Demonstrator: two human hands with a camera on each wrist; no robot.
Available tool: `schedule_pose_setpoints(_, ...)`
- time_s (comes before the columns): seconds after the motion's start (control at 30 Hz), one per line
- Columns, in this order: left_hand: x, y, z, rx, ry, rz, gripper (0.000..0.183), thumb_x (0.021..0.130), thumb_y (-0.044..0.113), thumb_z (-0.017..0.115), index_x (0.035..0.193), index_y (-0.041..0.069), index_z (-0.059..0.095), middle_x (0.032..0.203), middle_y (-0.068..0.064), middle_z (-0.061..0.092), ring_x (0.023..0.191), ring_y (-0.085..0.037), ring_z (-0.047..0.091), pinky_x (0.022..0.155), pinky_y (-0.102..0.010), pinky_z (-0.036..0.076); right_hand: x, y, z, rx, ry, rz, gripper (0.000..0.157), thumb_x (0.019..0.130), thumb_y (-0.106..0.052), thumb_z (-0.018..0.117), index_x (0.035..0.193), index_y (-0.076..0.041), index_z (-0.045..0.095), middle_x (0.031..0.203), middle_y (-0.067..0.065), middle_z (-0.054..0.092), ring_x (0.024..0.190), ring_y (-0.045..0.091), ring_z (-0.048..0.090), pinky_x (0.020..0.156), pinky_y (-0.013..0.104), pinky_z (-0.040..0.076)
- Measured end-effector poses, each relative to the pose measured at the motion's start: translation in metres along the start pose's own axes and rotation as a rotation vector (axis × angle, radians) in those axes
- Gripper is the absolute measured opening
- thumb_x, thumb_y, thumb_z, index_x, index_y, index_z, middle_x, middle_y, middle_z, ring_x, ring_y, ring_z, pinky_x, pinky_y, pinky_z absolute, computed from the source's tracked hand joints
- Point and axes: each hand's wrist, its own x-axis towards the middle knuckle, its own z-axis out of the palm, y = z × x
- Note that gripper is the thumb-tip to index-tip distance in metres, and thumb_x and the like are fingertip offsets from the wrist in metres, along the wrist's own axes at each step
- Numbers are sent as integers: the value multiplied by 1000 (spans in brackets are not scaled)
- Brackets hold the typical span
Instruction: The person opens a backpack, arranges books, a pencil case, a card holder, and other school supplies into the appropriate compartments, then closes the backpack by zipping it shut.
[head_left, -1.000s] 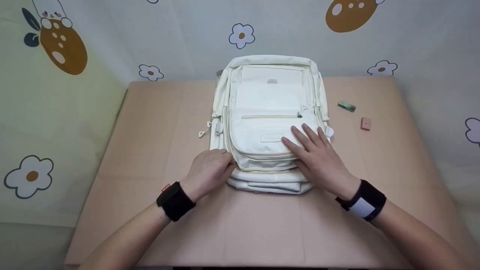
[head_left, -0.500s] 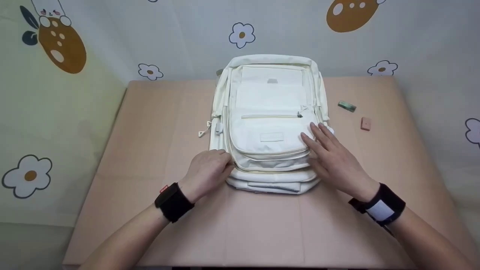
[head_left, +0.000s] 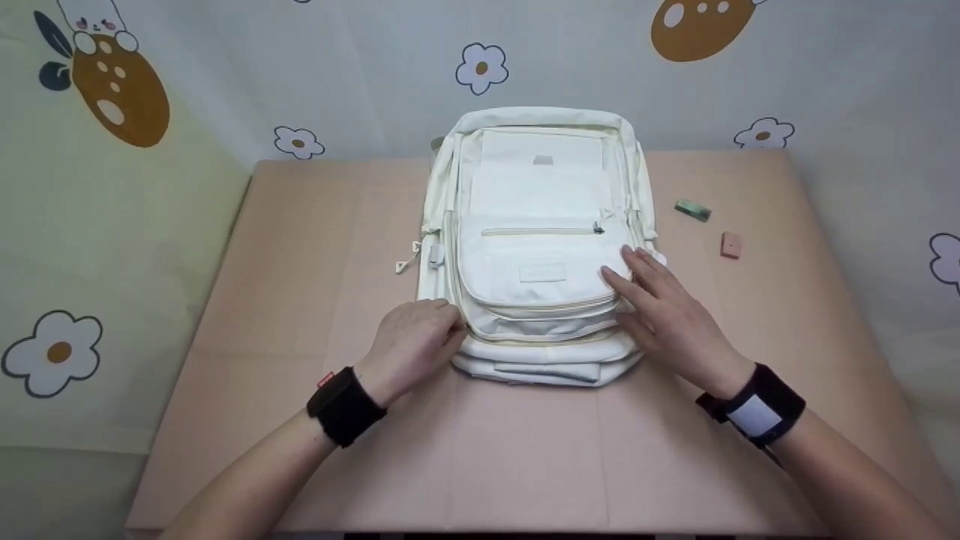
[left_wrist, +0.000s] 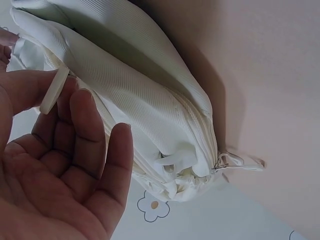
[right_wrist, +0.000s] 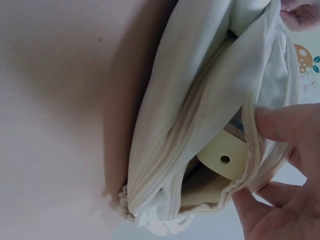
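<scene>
A cream-white backpack (head_left: 544,195) lies front side up on the table, its front layers parted at the right side. My left hand (head_left: 416,337) pinches a pale zipper pull (left_wrist: 54,91) between thumb and index finger at the bag's lower left; the other fingers are loosely bent. With fingers extended, my right hand (head_left: 675,322) rests on the bag's lower right front, thumb and fingertips at the zipper edge (right_wrist: 256,145) of an unzipped pocket. Inside that pocket shows a pale yellow thing with a round hole (right_wrist: 225,157), partly hidden by the fabric.
A small green block (head_left: 692,210) and a small pink block (head_left: 730,245) lie on the table (head_left: 300,247) to the right of the bag. More zipper pulls (head_left: 405,264) hang off the left side. A patterned curtain (head_left: 375,67) stands behind the table.
My right hand has slid right across the front panel to the bag's right edge, uncovering the label patch. My left hand stays at the lower left with the zipper pull.
</scene>
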Motion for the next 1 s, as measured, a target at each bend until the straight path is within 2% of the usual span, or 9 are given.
schedule_pose_setpoints(0.3,-2,9,4,3,51,46,13,84,8,73,78,18,68,69,10,52,61,-12,49,53,-31,40,2,0,6,12,55,-23,74,88,3,77,153,-16,49,163,19,30,143,37,41,104,53,47)
schedule_pose_setpoints(0.57,2,26,14,36,76,113,21,83,6,70,68,16,59,64,7,54,57,-14,52,48,-32,40,3,-2,7,2,50,-18,72,90,1,75,154,-16,47,164,20,30,142,39,41,103,54,47)
schedule_pose_setpoints(1.0,15,50,23,21,73,189,22,89,10,68,71,16,57,66,5,55,59,-16,53,50,-33,43,4,-4,6,0,46,-22,73,89,1,76,154,-14,47,163,21,30,143,39,40,104,54,47)
